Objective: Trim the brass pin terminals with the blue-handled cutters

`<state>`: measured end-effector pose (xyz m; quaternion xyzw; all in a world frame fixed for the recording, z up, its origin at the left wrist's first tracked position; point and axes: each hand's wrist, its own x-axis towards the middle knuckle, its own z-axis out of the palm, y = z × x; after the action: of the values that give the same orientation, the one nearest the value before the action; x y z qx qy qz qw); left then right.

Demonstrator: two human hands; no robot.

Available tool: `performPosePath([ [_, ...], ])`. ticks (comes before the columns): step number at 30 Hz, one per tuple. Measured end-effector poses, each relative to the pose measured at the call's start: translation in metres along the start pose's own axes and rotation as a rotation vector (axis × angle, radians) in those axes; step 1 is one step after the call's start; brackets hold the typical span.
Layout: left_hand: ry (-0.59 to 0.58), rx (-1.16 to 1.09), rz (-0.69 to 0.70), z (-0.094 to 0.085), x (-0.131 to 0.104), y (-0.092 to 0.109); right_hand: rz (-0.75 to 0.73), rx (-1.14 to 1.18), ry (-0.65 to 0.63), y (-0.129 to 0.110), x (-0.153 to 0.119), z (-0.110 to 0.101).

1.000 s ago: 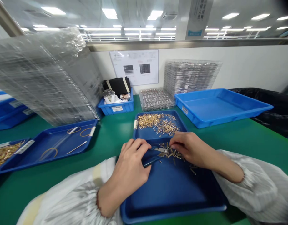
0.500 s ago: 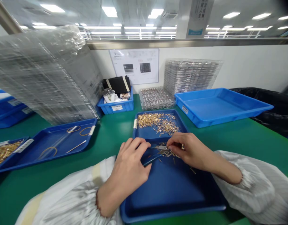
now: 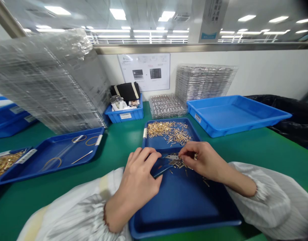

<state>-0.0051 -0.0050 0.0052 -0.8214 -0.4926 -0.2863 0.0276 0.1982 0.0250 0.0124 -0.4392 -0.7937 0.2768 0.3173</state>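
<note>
My left hand (image 3: 141,177) is wrapped around the blue handles of a pair of pliers (image 3: 172,157), whose silver jaws point right. The handles stand somewhat apart. At the jaw tips my right hand (image 3: 199,159) is closed in a pinch; what its fingertips hold is too small and hidden to make out. Under the jaws, small metal pins (image 3: 179,164) lie loose at the far end of a dark blue tray (image 3: 184,204). Just beyond it is a second blue tray (image 3: 157,143) with a spread pile of gold-coloured pins (image 3: 179,135).
To the left, a blue tray (image 3: 68,160) holds rubber bands and a cotton swab (image 3: 82,157). Tall wrapped stacks (image 3: 56,80) stand behind it. A blue bin (image 3: 126,115) of supplies, clear trays (image 3: 169,105) and a large light-blue tray (image 3: 234,113) line the back.
The view has shifted very slightly. Both hands and the pliers keep practically the same position, the right fingertips still at the jaws.
</note>
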Motion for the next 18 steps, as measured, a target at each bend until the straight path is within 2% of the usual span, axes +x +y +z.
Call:
performPosePath([
  [5,0.137,-0.051,0.043,0.000,0.000,0.002,-0.061,0.067,0.134,-0.004,0.000,0.001],
  [9,0.200,-0.178,-0.025,-0.001,0.001,0.004,-0.040,0.261,0.164,-0.002,0.004,0.002],
  [11,0.187,-0.235,-0.064,-0.001,0.001,0.004,0.020,0.364,0.115,-0.001,0.006,0.001],
  [13,0.139,-0.261,-0.083,-0.001,0.001,0.002,0.054,0.361,0.048,0.000,0.006,-0.002],
  [15,0.066,-0.272,-0.078,-0.001,0.001,0.001,0.011,0.241,-0.004,0.000,0.005,-0.005],
  [18,-0.029,-0.255,-0.038,-0.002,0.000,-0.001,-0.134,0.024,-0.057,-0.001,0.001,-0.010],
])
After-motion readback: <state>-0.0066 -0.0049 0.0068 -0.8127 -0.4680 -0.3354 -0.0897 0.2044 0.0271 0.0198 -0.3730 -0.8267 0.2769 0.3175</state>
